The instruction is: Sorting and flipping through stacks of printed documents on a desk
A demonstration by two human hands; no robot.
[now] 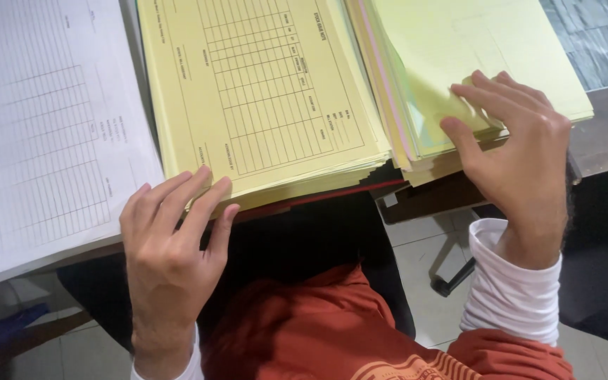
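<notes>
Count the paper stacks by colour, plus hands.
White stack: 1
Yellow printed stack: 1, left hand resting on its near edge
Mixed stack, mostly yellow with pink and green sheet edges showing: 1, right hand on its near corner
Hands: 2
Total: 3 stacks, 2 hands, 5 things
</notes>
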